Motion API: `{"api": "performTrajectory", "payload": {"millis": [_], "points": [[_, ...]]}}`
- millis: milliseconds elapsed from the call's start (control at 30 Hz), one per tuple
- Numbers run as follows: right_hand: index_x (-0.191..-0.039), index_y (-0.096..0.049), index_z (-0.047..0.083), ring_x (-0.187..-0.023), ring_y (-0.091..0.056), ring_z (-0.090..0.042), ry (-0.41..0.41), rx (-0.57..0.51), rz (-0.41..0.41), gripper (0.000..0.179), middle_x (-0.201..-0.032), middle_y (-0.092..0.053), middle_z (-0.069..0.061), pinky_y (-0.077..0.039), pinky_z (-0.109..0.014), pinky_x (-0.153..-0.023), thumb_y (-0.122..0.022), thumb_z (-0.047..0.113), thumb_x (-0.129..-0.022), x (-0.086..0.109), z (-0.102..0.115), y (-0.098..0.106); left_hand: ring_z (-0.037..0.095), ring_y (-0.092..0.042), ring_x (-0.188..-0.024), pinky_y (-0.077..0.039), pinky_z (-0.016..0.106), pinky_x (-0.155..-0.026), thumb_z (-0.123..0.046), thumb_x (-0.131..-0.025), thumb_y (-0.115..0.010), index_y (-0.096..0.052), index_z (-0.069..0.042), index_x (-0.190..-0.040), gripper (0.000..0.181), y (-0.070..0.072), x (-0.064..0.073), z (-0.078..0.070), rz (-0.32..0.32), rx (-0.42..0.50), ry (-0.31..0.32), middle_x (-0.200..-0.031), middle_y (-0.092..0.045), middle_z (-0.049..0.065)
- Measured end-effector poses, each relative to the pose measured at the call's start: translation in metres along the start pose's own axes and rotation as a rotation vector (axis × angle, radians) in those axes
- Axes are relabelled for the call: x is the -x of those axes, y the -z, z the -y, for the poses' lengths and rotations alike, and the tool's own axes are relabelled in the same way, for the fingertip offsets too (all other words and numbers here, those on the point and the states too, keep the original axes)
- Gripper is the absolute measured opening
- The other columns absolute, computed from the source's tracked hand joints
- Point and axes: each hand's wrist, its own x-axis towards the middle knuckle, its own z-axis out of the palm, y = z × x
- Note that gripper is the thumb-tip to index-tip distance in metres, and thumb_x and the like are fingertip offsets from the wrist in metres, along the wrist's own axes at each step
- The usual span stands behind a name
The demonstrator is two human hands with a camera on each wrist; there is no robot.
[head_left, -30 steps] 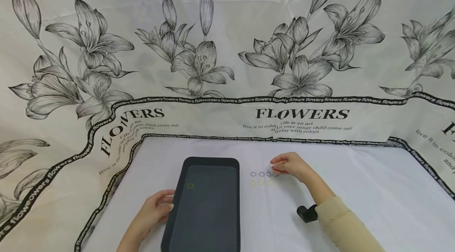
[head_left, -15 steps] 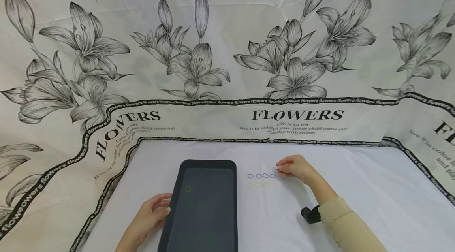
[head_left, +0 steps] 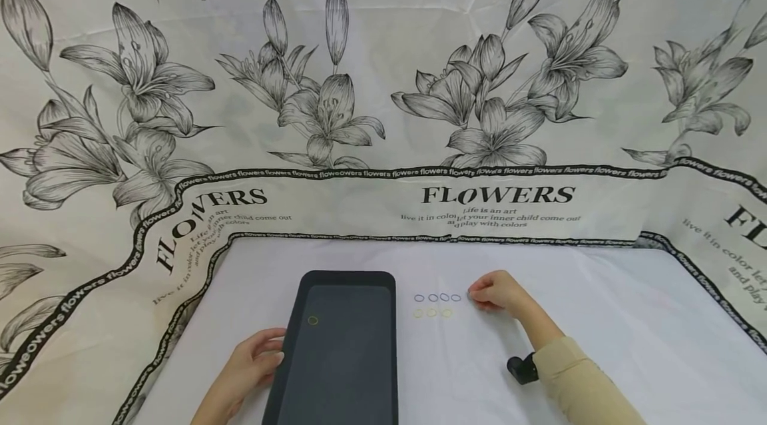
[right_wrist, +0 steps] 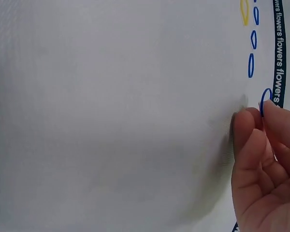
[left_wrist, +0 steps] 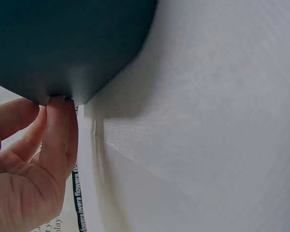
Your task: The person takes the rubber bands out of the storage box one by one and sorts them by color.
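Note:
A dark tray (head_left: 341, 358) lies on the white-covered table, with one yellow rubber band (head_left: 313, 320) inside near its left side. At its left rim my left hand (head_left: 244, 365) holds on; the left wrist view shows thumb and fingertips pinching the tray edge (left_wrist: 67, 72). My right hand (head_left: 500, 295) pinches a small blue rubber band (right_wrist: 265, 96) between thumb and finger, low over the table. Just left of it runs a row of several blue rubber bands (head_left: 444, 297). Three yellow rubber bands (head_left: 432, 313) form a row in front of those.
White cloth (head_left: 455, 372) covers the table. Behind it hangs a flower-printed curtain (head_left: 479, 112) with a black lettered border. A black wrist-worn device (head_left: 522, 368) sticks out by the right sleeve (head_left: 581, 372).
My right hand has moved to the right end of the blue row and lowered towards the table with its blue rubber band. The left hand stays on the tray. The head view has shifted slightly.

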Motion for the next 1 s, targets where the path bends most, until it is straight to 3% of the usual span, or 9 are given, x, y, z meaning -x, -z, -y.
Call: {"api": "performTrajectory", "payload": {"millis": [600,1000], "points": [[-0.083,-0.070,0.000,-0.052,-0.049,-0.011,-0.021,0.060,-0.054,0.005,-0.061,-0.057,-0.002,-0.041,-0.022,-0.049,-0.068,0.003,-0.081,-0.007,0.000,-0.012,0.021,-0.062,-0.089,-0.051,0.037,-0.071,-0.007,-0.087,-0.062,-0.040,0.006,-0.133,0.053,0.003,0.001,0.002,-0.006,0.004,0.020,-0.110,-0.060,0.013],[-0.086,-0.070,-0.001,-0.056,-0.052,-0.011,-0.037,0.033,-0.077,0.008,-0.070,-0.060,-0.003,-0.044,-0.022,-0.052,-0.068,0.003,-0.080,-0.005,-0.001,-0.012,0.020,-0.062,-0.085,-0.050,0.036,-0.069,-0.007,-0.086,-0.062,-0.040,0.007,-0.133,0.053,0.002,0.000,0.000,0.012,-0.001,0.006,-0.108,-0.060,0.011]]}}
